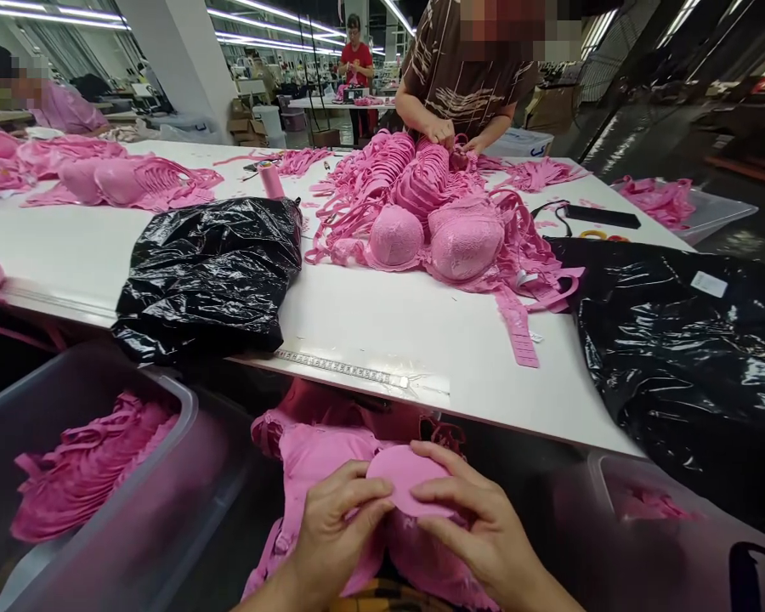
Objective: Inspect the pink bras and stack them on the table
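A smooth, oval pink bra pad (pixel 403 473) is held low in front of me, over the edge of my lap. My left hand (pixel 339 520) pinches its left side between thumb and fingers. On the right, my right hand (pixel 478 515) grips the pad with the thumb below and the fingers across its face. Directly under both hands lies a pink bra (pixel 328 455), its cups and band spread over my lap and partly covered by my fingers. Whether the pad touches the cup beneath it is hard to see.
Nested pink bras (pixel 462 238) lie on the white table (pixel 357 314), where a co-worker's hands are busy. Black plastic bags (pixel 213 276) flank them. A measuring tape (pixel 344 369) runs along the front edge. Plastic bins (pixel 188 408) stand below at both sides.
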Available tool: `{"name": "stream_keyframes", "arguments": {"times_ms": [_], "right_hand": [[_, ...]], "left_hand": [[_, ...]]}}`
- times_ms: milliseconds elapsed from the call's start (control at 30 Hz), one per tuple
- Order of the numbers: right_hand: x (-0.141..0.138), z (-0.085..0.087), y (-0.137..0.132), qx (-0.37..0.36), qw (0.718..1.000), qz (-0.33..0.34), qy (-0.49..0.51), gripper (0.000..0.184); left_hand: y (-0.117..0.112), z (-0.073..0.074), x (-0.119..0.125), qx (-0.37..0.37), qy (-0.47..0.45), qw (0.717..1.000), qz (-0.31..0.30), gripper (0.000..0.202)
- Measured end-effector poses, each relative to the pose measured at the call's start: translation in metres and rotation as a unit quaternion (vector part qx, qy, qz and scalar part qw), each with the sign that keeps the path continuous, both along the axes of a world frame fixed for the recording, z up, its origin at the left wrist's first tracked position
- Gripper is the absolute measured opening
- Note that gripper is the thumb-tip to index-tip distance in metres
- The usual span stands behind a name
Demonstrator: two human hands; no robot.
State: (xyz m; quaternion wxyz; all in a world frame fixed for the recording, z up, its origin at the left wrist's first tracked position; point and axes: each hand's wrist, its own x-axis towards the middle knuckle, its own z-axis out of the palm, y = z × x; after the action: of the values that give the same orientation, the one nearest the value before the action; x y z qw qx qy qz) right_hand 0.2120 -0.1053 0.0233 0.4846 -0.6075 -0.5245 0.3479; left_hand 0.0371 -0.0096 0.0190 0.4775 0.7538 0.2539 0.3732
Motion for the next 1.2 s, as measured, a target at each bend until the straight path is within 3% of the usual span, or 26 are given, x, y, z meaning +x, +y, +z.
{"name": "stream_keyframes", "arguments": {"times_ms": [167, 367, 467, 533, 633, 733, 833, 933, 1067, 1133, 1200], "right_hand": [[-0.011, -0.011, 0.001, 0.073, 0.994, -0.059, -0.048, 0.010], [-0.014, -0.011, 0.000, 0.122, 0.983, -0.084, -0.110, 0.011], [-0.009, -0.011, 0.003, 0.062, 0.989, -0.074, -0.110, 0.066], [-0.007, -0.012, 0.005, 0.007, 0.995, -0.053, -0.089, 0.084], [-0.007, -0.013, 0.008, -0.045, 0.995, -0.064, -0.060, 0.061], [-0.009, -0.012, 0.013, -0.032, 0.996, -0.082, -0.023, 0.036], [-0.009, -0.006, 0.018, 0.001, 0.998, -0.054, 0.017, 0.015], [-0.009, 0.000, 0.021, 0.004, 0.997, -0.032, 0.070, 0.003], [-0.011, -0.003, 0.021, -0.010, 0.982, 0.003, 0.190, 0.008], [-0.013, -0.006, 0.020, 0.028, 0.986, 0.003, 0.166, 0.008], [-0.014, -0.010, 0.019, 0.112, 0.991, -0.005, 0.070, 0.011]], "left_hand": [[-0.005, -0.002, 0.007, -0.182, 0.022, 0.983, 0.001, 0.007], [-0.004, 0.000, 0.011, -0.040, 0.031, 0.997, 0.053, 0.011], [-0.004, -0.001, 0.012, -0.017, 0.045, 0.998, 0.035, 0.012], [-0.006, -0.005, 0.012, -0.019, 0.057, 0.998, 0.018, 0.013], [-0.011, -0.013, 0.011, -0.106, 0.039, 0.993, 0.025, 0.007], [-0.013, -0.018, 0.012, -0.252, 0.000, 0.967, 0.031, 0.044], [-0.010, -0.014, 0.015, -0.327, 0.012, 0.945, 0.008, 0.034], [-0.007, -0.007, 0.016, -0.296, 0.037, 0.954, -0.005, 0.019], [-0.005, -0.003, 0.015, -0.173, 0.063, 0.982, -0.031, 0.018], [-0.006, -0.004, 0.015, -0.168, 0.074, 0.983, -0.008, 0.011], [-0.006, -0.005, 0.016, -0.232, 0.066, 0.970, 0.023, 0.009]]}}
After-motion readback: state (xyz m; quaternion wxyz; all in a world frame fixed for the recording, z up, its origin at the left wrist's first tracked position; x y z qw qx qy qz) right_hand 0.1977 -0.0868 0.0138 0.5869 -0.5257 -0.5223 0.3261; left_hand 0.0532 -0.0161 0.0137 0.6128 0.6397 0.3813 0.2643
